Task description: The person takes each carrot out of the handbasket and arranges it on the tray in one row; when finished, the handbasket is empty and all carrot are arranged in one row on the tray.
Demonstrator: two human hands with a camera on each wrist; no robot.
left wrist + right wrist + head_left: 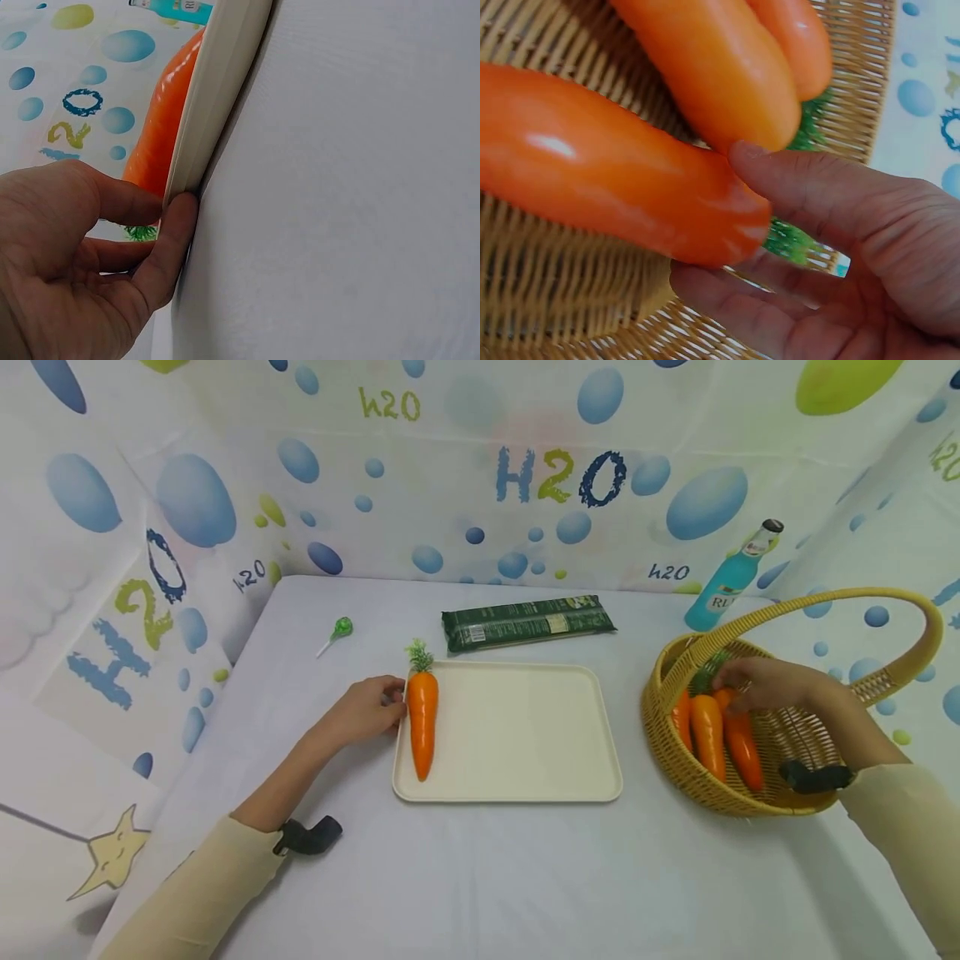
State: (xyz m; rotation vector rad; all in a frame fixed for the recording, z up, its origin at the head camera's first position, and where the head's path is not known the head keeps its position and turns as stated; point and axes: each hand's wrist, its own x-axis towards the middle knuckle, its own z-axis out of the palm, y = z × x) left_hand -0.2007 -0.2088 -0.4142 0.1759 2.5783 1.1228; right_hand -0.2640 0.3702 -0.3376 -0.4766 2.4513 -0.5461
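Observation:
My left hand (366, 710) pinches the left rim of a cream tray (517, 735), thumb and a finger on either side of the edge in the left wrist view. Along that side of the tray lies an orange carrot (423, 718), its green top pointing away. Inside the wicker basket (678, 777) on the right, my right hand (776, 683) grips the thick end of a carrot (622, 165), thumb above and fingers below. Two more carrots lie beside it, a lighter one (720, 67) and another (799, 45) partly hidden behind that.
A dark green packet (528, 623) lies behind the tray. At the back left is a green lollipop (342, 627). A blue bottle (726, 589) stands behind the basket, whose tall handle (817, 597) arches over my right hand.

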